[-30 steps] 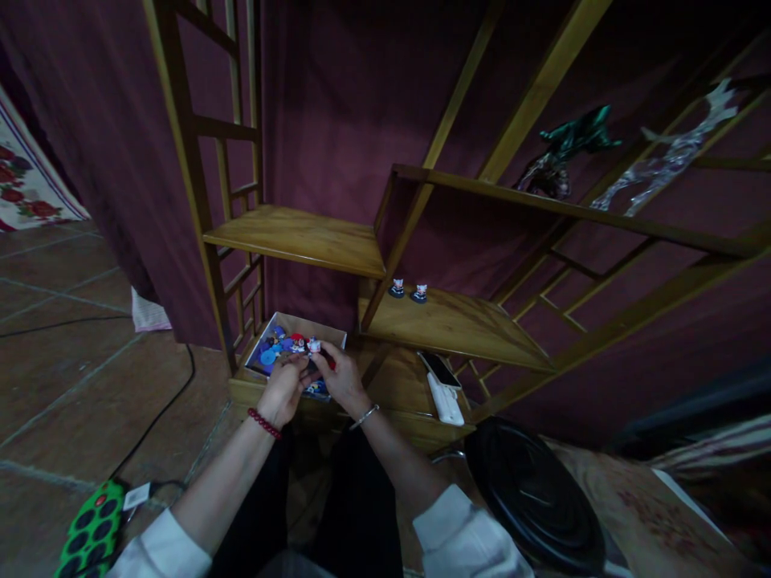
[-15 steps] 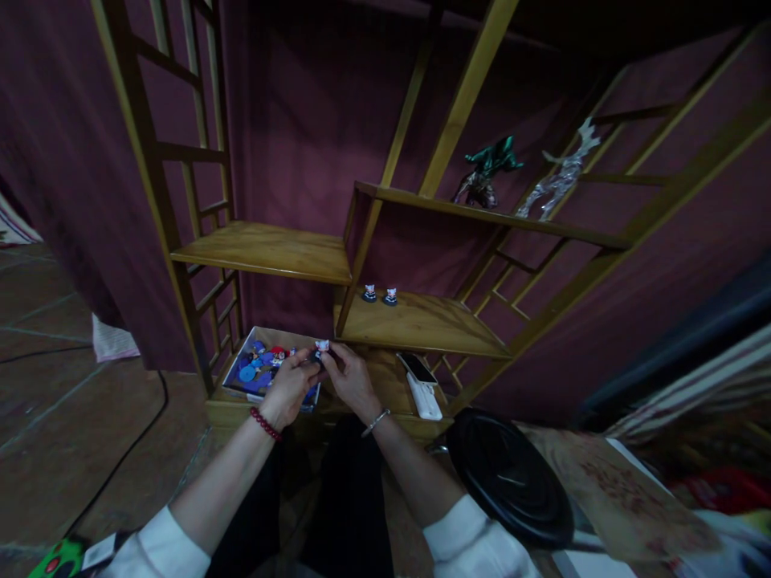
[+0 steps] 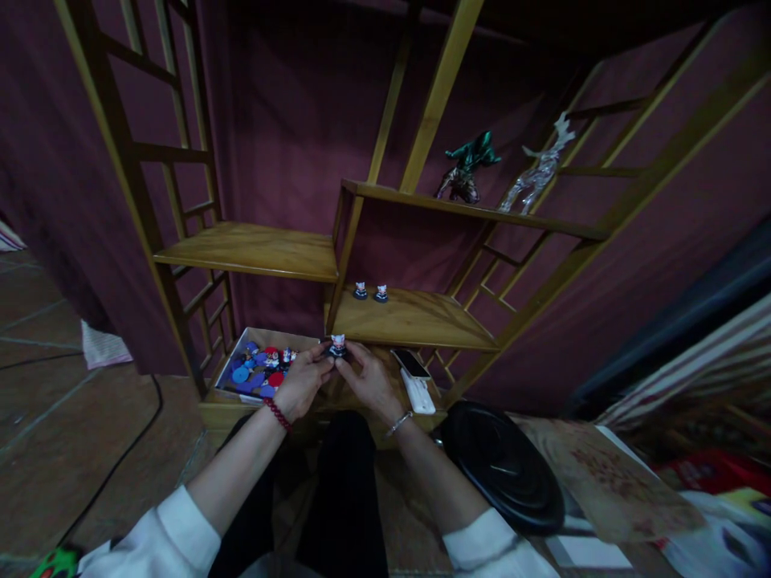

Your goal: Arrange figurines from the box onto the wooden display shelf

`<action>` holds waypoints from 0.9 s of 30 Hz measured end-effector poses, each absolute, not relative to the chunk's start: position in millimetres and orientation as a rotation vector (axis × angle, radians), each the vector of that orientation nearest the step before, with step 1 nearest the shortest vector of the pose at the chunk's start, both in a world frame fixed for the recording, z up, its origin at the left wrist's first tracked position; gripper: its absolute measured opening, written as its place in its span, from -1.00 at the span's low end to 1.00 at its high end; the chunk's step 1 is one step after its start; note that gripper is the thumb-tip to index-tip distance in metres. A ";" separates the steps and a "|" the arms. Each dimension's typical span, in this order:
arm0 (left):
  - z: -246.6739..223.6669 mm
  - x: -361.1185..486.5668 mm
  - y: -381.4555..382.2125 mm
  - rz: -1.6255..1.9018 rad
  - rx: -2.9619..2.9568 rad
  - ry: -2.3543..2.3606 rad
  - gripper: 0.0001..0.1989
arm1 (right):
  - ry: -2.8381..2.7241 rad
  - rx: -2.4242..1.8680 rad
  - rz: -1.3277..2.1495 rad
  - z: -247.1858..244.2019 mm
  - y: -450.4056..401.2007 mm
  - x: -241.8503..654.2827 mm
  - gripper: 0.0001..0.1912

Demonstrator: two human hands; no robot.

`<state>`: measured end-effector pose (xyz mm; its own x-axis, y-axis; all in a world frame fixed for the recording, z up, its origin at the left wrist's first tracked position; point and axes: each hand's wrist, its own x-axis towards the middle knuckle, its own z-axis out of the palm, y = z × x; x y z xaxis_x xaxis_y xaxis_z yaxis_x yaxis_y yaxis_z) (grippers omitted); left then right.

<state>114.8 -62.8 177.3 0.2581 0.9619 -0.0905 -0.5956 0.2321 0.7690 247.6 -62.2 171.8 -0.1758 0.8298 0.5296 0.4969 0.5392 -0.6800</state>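
Observation:
A small figurine with a white head and a dark round base is held upright between both my hands, in front of the lower shelf. My left hand grips its base from the left, fingers closed. From the right, my right hand pinches the same base. Two similar figurines, a left one and a right one, stand side by side on the middle shelf. Left of my hands sits an open box of blue, purple and red toy pieces.
A phone and a white object lie on the bottom board, right of my hands. Higher up stand a green figure and a clear deer-like figure. A black round seat is at lower right.
My hands have moved slightly right with the figurine, which now stands upright and shows more plainly between the fingers. The camera view has shifted a little, uncovering more of the box.

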 end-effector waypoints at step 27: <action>201.6 169.1 -43.9 1.144 0.828 0.661 -0.76 | -1.673 -1.107 0.558 171.8 -39.7 312.1 -0.62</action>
